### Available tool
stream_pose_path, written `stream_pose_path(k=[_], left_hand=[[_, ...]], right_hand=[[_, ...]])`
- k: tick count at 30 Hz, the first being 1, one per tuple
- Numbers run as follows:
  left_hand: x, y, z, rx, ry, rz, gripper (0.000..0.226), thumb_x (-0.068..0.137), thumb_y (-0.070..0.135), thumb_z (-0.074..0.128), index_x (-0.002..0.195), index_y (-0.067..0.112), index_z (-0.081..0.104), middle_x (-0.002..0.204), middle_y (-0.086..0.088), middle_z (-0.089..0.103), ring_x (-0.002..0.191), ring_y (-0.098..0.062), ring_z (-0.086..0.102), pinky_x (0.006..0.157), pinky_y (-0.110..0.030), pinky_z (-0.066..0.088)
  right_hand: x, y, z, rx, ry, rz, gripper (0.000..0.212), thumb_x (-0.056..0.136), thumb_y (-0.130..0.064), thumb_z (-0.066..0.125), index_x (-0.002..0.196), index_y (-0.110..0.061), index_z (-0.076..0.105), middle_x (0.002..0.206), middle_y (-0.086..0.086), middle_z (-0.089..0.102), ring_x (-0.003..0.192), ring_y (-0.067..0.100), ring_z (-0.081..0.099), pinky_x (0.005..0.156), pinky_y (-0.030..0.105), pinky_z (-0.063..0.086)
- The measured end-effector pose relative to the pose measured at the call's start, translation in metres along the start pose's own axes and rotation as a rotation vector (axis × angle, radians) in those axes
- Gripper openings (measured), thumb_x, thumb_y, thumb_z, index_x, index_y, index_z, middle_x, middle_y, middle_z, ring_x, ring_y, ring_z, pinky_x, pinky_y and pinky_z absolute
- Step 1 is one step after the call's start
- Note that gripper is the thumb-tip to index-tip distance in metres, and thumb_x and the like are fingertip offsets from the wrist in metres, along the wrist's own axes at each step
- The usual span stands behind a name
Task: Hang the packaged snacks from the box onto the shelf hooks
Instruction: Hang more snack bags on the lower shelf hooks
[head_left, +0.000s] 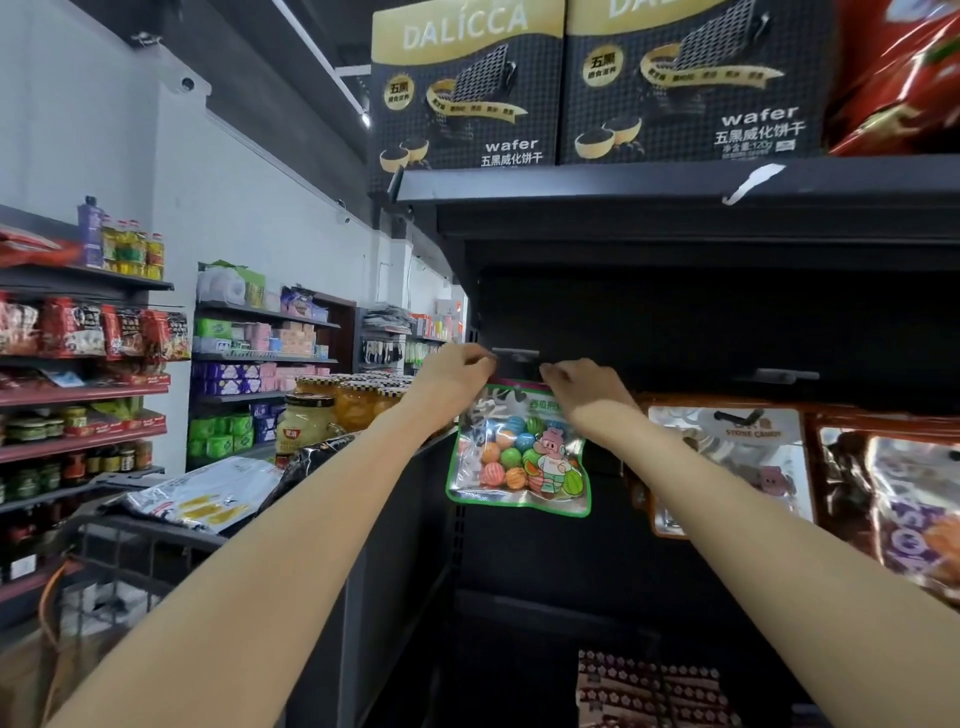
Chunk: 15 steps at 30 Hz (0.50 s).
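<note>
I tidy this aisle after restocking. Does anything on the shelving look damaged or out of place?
Yes: a white label on the top shelf edge is torn and curling off. Otherwise nothing stands out; the candy bag hangs straight, with the left hand and right hand pinching its top.

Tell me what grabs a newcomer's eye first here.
At centre, both hands, left hand and right hand, hold the top of a candy bag up at a hook on the dark shelf. Above, two black and gold wafer boxes sit on the top shelf.
</note>
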<state>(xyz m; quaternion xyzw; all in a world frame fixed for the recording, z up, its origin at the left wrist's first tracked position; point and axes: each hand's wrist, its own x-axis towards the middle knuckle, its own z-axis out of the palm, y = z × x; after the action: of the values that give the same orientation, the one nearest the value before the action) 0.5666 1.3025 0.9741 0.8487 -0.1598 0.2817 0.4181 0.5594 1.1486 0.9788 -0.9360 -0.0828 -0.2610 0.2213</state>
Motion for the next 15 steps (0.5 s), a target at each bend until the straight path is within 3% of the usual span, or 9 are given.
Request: stream_pose_path(k=[2,5,9,13,15], left_hand=[[-0.008,0.002,0.0,0.089,0.103,0.12,0.023,0.097,0.02,0.047,0.109,0.012,0.064,0.09,0.0,0.062,0.078,-0.013,0.057,0.075,-0.026,0.046],[-0.023,0.004,0.001,0.191,0.201,0.206,0.024,0.093,0.019,0.051,0.112,0.013,0.063,0.106,-0.001,0.062,0.09,-0.014,0.057,0.08,-0.027,0.044],[-0.056,0.011,0.005,0.405,0.341,0.234,0.027,0.092,0.023,0.051,0.118,0.015,0.057,0.114,-0.004,0.058,0.104,-0.02,0.053,0.092,-0.037,0.044],[-0.108,0.013,0.002,0.429,0.438,0.235,0.026,0.09,0.019,0.055,0.115,0.014,0.059,0.111,-0.003,0.061,0.103,-0.021,0.054,0.089,-0.041,0.045],[-0.137,0.014,0.001,0.456,0.435,0.208,0.023,0.088,0.019,0.057,0.111,0.014,0.061,0.104,-0.002,0.063,0.097,-0.022,0.056,0.086,-0.043,0.046]], right_hand=[[-0.014,-0.001,0.002,0.012,0.14,-0.109,0.033,0.101,-0.028,0.036,0.113,-0.01,0.061,0.112,0.008,0.059,0.097,0.02,0.051,0.08,0.032,0.041],[-0.04,-0.005,0.007,-0.015,0.305,-0.26,0.027,0.096,-0.017,0.044,0.113,-0.007,0.062,0.12,0.007,0.058,0.118,0.022,0.045,0.09,0.034,0.042],[-0.073,-0.01,0.011,-0.021,0.356,-0.37,0.029,0.095,-0.014,0.044,0.119,-0.007,0.059,0.121,0.005,0.057,0.118,0.02,0.043,0.095,0.032,0.04],[-0.119,-0.006,0.016,0.107,0.443,-0.407,0.034,0.092,-0.012,0.049,0.125,-0.009,0.053,0.119,0.005,0.054,0.111,0.019,0.045,0.094,0.033,0.043],[-0.142,-0.003,0.022,0.217,0.403,-0.386,0.034,0.093,-0.012,0.049,0.126,-0.009,0.053,0.121,0.005,0.054,0.114,0.019,0.044,0.095,0.033,0.043]])
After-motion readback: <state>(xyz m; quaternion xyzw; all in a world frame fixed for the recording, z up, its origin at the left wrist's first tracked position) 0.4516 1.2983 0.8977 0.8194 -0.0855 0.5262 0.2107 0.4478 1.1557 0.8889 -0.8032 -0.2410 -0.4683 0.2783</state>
